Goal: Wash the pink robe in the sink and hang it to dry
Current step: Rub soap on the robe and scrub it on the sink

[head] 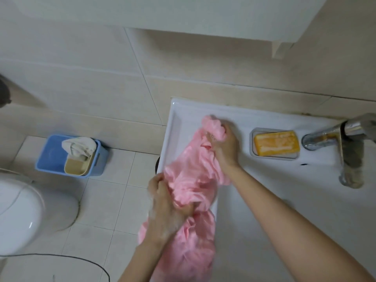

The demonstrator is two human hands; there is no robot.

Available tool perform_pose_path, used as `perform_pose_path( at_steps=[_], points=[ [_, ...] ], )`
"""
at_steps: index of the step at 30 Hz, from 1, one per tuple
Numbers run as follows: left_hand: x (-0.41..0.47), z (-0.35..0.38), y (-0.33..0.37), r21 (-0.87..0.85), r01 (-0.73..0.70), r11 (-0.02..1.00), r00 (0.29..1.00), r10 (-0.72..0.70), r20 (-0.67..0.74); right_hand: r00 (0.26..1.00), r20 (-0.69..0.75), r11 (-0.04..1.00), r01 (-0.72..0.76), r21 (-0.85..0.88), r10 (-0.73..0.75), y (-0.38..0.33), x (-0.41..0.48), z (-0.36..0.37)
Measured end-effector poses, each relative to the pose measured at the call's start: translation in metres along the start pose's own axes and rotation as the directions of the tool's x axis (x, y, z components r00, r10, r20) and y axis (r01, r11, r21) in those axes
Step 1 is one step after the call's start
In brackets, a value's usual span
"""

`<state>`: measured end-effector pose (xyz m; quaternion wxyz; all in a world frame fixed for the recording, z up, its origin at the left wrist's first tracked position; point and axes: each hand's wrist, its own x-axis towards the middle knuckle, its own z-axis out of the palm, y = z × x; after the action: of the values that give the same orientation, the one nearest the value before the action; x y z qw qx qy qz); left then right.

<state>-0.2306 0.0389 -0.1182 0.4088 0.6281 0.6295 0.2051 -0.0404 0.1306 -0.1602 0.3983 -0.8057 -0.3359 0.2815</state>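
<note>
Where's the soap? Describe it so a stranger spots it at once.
Find the white sink. On its back ledge, between the right hand gripping the robe and the chrome tap, sits a clear dish. The soap in it is the only orange bar.

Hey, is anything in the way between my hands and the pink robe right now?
Nothing visible. The left hand and the right hand both grip the pink robe, which lies on the sink ledge.

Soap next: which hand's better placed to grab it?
Right, probably. The right hand grips the robe just beside the soap; the left hand grips the robe at the sink's left edge, farther off.
</note>
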Motion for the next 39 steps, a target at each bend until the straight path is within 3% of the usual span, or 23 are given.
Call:
perform_pose_path(
  at_steps=[2,4,8,10,11,13,14,17,20,22,23,25,26,28,30,31,32,33,35,36,37,38,39],
  points=[
    [-0.010,0.010,-0.004,0.004,-0.227,0.974,0.974,0.228,-0.015,0.990,-0.015,0.985,0.141,-0.097,-0.143,-0.007,-0.006,0.002],
    [-0.006,0.012,-0.013,0.111,-0.324,0.939,0.943,0.330,-0.040,0.962,0.116,0.966,0.255,-0.049,-0.248,-0.012,-0.021,-0.002],
    [0.010,0.023,-0.016,0.437,-0.177,0.882,0.981,0.195,0.004,0.918,0.392,0.990,0.103,-0.094,-0.058,-0.018,-0.086,-0.012],
    [0.011,0.027,-0.022,0.472,-0.112,0.875,0.989,0.146,-0.037,0.949,0.267,0.950,0.227,-0.213,-0.167,-0.011,-0.148,0.000],
    [0.012,0.028,-0.020,0.387,-0.100,0.917,0.995,0.084,0.057,0.953,0.220,0.929,0.262,-0.262,-0.207,-0.008,-0.163,0.012],
    [0.013,0.025,-0.017,0.545,-0.231,0.806,0.959,0.094,0.268,0.918,0.171,0.857,0.396,-0.329,-0.358,-0.001,-0.133,0.033],
    [0.013,0.021,-0.014,0.547,-0.219,0.808,0.968,0.111,0.225,0.902,0.167,0.818,0.431,-0.380,-0.398,-0.001,-0.096,0.040],
    [0.003,0.015,-0.040,0.614,-0.336,0.714,0.941,0.282,0.188,0.930,0.229,0.703,0.366,-0.610,-0.287,-0.018,-0.002,0.041],
    [-0.013,0.009,-0.057,0.681,-0.285,0.674,0.952,0.283,0.118,0.951,0.177,0.867,0.305,-0.394,-0.254,-0.030,-0.031,0.020],
    [-0.011,0.026,-0.041,0.750,-0.298,0.590,0.952,0.246,0.185,0.874,0.350,0.868,0.432,-0.244,-0.337,-0.013,-0.085,0.015],
    [-0.007,0.036,-0.029,0.790,-0.248,0.561,0.961,0.043,0.272,0.792,0.422,0.834,0.535,-0.132,-0.442,-0.004,-0.103,0.013],
    [-0.005,0.048,-0.042,0.773,-0.173,0.610,0.910,-0.201,0.362,0.714,0.377,0.782,0.622,0.042,-0.589,0.019,-0.099,0.023],
    [-0.005,0.041,-0.048,0.835,-0.205,0.511,0.911,-0.213,0.354,0.707,0.346,0.771,0.630,0.089,-0.617,0.022,-0.084,0.029],
    [-0.009,0.036,-0.072,0.857,-0.331,0.395,0.936,0.020,0.352,0.792,0.283,0.839,0.530,0.122,-0.541,0.006,-0.050,0.040],
    [-0.009,0.024,-0.072,0.847,-0.267,0.460,0.955,0.246,0.167,0.772,0.386,0.751,0.613,-0.243,-0.505,-0.026,-0.017,0.035],
    [-0.012,0.016,-0.070,0.844,-0.248,0.476,0.947,0.304,0.106,0.859,0.350,0.790,0.493,-0.365,-0.374,-0.031,-0.013,0.032],
    [-0.013,0.019,-0.062,0.844,-0.256,0.471,0.942,0.317,0.108,0.930,0.239,0.822,0.361,-0.441,-0.280,-0.032,-0.023,0.028],
    [-0.015,0.019,-0.044,0.848,-0.270,0.456,0.944,0.299,0.140,0.910,0.229,0.807,0.412,-0.423,-0.345,-0.031,-0.045,0.020],
    [-0.012,0.044,-0.005,0.880,-0.231,0.414,0.973,0.080,0.217,0.769,0.406,0.745,0.615,-0.258,-0.495,0.001,-0.098,0.017],
    [-0.013,0.047,0.012,0.917,-0.097,0.387,0.984,-0.099,0.146,0.706,0.462,0.782,0.622,-0.041,-0.538,0.010,-0.115,0.018],
    [-0.012,0.043,0.018,0.956,-0.061,0.286,0.977,-0.181,0.116,0.684,0.400,0.769,0.633,0.089,-0.610,0.021,-0.114,0.019],
    [-0.011,0.042,0.010,0.959,-0.120,0.258,0.974,-0.159,0.164,0.721,0.323,0.781,0.614,0.114,-0.614,0.018,-0.103,0.024],
    [-0.008,0.040,-0.007,0.927,-0.221,0.302,0.972,-0.009,0.235,0.710,0.251,0.744,0.664,0.073,-0.658,0.016,-0.080,0.033]
  ],
)
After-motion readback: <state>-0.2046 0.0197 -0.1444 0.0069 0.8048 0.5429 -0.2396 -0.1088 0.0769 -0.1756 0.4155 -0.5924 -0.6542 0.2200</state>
